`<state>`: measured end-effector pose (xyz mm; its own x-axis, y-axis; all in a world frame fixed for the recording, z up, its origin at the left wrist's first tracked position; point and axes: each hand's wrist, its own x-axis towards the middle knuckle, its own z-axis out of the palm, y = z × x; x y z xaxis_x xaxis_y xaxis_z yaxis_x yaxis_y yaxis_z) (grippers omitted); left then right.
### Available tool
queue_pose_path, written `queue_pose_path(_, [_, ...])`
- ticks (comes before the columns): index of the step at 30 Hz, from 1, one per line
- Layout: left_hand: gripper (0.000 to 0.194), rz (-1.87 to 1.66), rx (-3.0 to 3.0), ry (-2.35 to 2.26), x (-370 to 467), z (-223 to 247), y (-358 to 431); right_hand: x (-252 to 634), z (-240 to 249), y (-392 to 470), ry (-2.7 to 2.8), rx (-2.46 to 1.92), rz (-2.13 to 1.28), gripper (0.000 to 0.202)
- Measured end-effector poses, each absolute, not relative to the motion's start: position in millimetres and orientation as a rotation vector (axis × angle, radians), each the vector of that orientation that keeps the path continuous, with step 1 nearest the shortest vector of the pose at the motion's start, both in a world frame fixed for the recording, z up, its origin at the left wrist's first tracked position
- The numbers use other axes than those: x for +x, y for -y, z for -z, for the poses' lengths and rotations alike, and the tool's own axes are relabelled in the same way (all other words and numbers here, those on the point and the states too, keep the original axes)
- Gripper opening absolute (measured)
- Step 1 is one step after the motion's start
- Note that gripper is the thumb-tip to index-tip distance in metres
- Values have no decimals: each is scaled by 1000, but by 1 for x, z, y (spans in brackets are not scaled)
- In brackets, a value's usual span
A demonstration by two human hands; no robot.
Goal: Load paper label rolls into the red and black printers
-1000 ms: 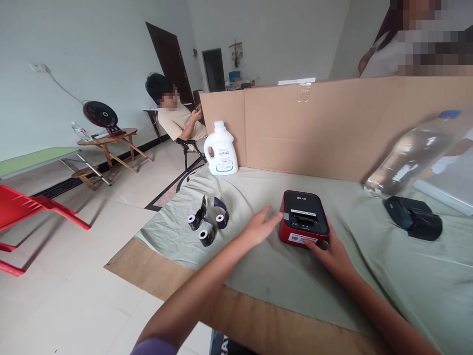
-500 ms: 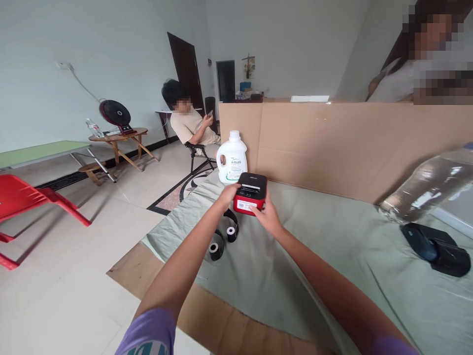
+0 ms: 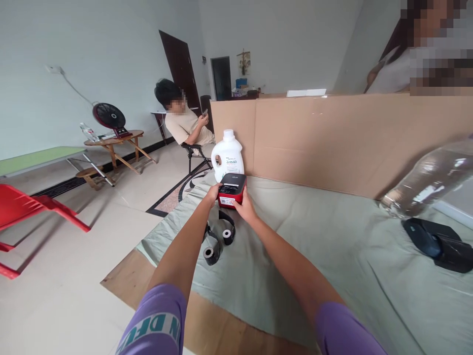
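Your grip is a two-handed one: your left hand (image 3: pixel 213 193) and your right hand (image 3: pixel 247 209) are closed in on opposite sides of the small boxy device with a black top and red body (image 3: pixel 232 190), so it lies directly between them and neither hand is nearer. Your left fingers meet its left side, while your right hand wraps the right near corner, its thumb across the front by the white label. The device looks close to square from above, so any long axis is hard to tell; its black top faces up and its labelled front faces you. It sits far out at the ends of both arms, just in front of the white plastic jug with a looped handle (image 3: pixel 228 155), hiding part of the jug's base; you cannot tell whether the two touch, or whether the device rests on the pale green wrinkled cloth (image 3: pixel 306 246) or is slightly raised. Toward you from it, beside your left forearm, stand the black ribbon rolls with white ends (image 3: pixel 227 237). Behind the jug rises the brown cardboard panel (image 3: pixel 314 140).
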<state>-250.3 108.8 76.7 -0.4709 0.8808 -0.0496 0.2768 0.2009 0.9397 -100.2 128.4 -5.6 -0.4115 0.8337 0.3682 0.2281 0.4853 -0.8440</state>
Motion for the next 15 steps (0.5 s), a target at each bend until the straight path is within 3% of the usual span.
queue_pose_path(3, [37, -1382, 1063, -1959, -246, -93, -93, -60, -1, -111, 1825, -1007, -994, 85])
queue_pose_path(7, [39, -1655, 1462, -1956, -195, -90, -36, 74, -6, -70, 1866, -1109, -871, 62])
queue_pose_path(11, [38, -892, 2224, -1454, -104, -42, 33, 247, -1, -32, 1770, -1605, -508, 38])
queue_pose_path(15, [60, -302, 2560, -1095, -50, -1, 70, 379, -1, 0, 1457, -2028, -129, 31])
